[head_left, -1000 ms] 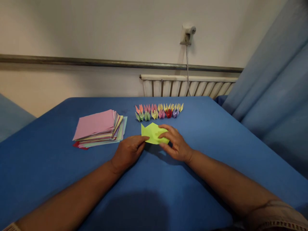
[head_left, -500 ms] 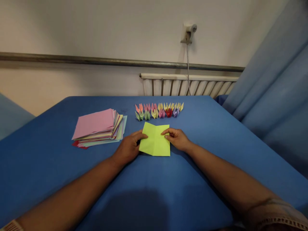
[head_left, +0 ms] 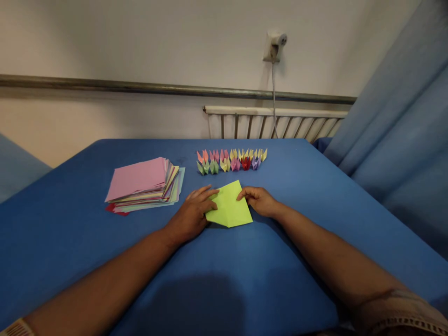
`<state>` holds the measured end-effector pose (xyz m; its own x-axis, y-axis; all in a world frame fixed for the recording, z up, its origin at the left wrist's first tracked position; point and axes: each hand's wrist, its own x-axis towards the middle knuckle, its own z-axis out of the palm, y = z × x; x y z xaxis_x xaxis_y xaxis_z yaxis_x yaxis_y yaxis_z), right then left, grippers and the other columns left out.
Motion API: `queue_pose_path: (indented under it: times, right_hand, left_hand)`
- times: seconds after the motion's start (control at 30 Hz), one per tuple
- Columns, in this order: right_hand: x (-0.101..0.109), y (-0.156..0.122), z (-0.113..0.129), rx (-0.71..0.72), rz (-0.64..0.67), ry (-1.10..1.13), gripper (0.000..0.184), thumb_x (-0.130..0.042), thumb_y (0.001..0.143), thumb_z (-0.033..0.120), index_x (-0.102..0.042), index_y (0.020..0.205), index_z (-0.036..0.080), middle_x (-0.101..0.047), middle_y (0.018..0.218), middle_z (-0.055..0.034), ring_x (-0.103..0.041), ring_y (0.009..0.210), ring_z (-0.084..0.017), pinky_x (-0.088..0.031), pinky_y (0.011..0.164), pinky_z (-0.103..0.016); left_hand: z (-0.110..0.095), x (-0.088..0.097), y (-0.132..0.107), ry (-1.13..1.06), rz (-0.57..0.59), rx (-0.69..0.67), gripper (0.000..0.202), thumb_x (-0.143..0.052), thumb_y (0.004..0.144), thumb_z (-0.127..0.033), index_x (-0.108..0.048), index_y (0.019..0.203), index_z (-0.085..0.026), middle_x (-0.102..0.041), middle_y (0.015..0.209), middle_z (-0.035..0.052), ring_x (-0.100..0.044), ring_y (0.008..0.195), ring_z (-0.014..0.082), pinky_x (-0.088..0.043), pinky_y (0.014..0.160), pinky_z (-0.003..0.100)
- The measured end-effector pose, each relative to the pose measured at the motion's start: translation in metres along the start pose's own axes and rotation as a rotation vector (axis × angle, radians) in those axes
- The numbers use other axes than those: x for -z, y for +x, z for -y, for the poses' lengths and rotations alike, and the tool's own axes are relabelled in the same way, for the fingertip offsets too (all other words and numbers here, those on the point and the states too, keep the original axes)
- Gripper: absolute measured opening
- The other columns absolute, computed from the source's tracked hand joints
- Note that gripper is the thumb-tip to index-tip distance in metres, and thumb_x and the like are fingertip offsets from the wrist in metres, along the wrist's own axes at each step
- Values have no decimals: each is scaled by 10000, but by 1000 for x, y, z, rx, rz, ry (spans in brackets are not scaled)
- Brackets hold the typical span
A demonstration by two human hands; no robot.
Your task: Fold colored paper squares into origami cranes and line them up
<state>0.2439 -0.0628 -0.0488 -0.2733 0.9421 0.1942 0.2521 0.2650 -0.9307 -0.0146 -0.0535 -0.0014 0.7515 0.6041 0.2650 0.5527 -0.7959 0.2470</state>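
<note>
Midway along the desk (head_left: 224, 256), just short of the cranes (head_left: 235, 165), the paper (head_left: 231, 207) sits askew, equally near the right hand (head_left: 258, 200), pinching its right edge, and left hand (head_left: 192, 211), touching its left, grip unclear.

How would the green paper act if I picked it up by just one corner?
The green paper would probably feel light and droop a little, because it looks thin. It might bend most easily along the faint crease near its middle. It likely wouldn't roll away, since it has straight edges and pointy corners.
</note>
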Motion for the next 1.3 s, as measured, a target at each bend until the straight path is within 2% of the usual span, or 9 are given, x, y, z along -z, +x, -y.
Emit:
queue_pose_path:
  times: [0.2,0.33,0.53,0.63,0.7,0.77,0.9,1.07,1.3]
  right_hand:
    - [10,-4,11,168,88,-182,407,-491,668,2,-642,995,191,-553,1189,-75,-570,1083,-163,-470,903,-335]
    - [5,-7,17,233,72,-306,305,-703,700,137,-654,991,214,-493,1281,-84,-513,1184,-192,-414,997,-371]
    - [-6,-2,15,60,-124,-407,93,-624,832,258,-678,862,188,-603,1090,-67,-588,1003,-171,-460,917,-348]
    - [-7,-2,16,-41,-209,-536,165,-662,798,307,-615,711,175,-605,1022,-78,-586,954,-195,-474,867,-368]
    - [-8,-4,21,-83,-268,-659,194,-696,759,330,-621,829,165,-582,1110,-117,-559,1034,-243,-455,901,-420]
    - [-10,-7,27,-67,-301,-761,409,-702,746,317,-583,1097,143,-484,1304,-174,-472,1194,-299,-401,975,-479]
    - [-21,-15,41,158,-57,-864,553,-554,867,246,-390,1391,187,-298,1515,-128,-225,1406,-282,-244,1107,-504]
    - [-34,-22,48,236,266,-846,613,-405,940,500,-351,1435,142,-309,1515,-156,-235,1413,-278,-236,1132,-463]
    - [-34,-23,45,254,303,-858,621,-484,911,442,-328,1450,177,-281,1524,-162,-216,1419,-276,-232,1129,-478]
  left_hand:
    - [13,-7,1,-75,-29,87,160,-552,810,-206,-681,905,-197,-569,1324,79,-401,1328,262,-343,1092,495]
    - [12,-7,3,-124,-5,125,213,-522,857,-301,-716,883,-218,-596,1294,61,-437,1304,245,-327,1109,485]
    - [13,-5,7,-160,-5,317,376,-492,868,-471,-706,996,-190,-647,1214,77,-462,1285,272,-382,1073,444]
    - [14,-3,9,-89,-11,312,368,-471,880,-485,-702,942,-206,-696,1062,72,-521,1214,267,-402,1040,428]
    - [13,-2,11,-1,-27,330,361,-491,863,-498,-679,809,-195,-686,1042,88,-570,1122,270,-431,992,427]
    - [11,-2,11,80,-43,372,344,-538,828,-503,-635,756,-180,-661,1083,112,-588,1054,277,-457,941,430]
    - [9,-6,10,145,-98,433,495,-599,789,-472,-560,1137,-122,-603,1197,167,-553,1118,319,-443,963,460]
    - [-4,-11,10,190,-164,342,696,-556,835,-371,-293,1421,-103,-356,1477,194,-265,1399,329,-274,1115,498]
    - [-39,-17,11,-7,147,35,766,-435,879,-571,-220,1471,-135,-289,1519,190,-234,1421,291,-251,1129,466]
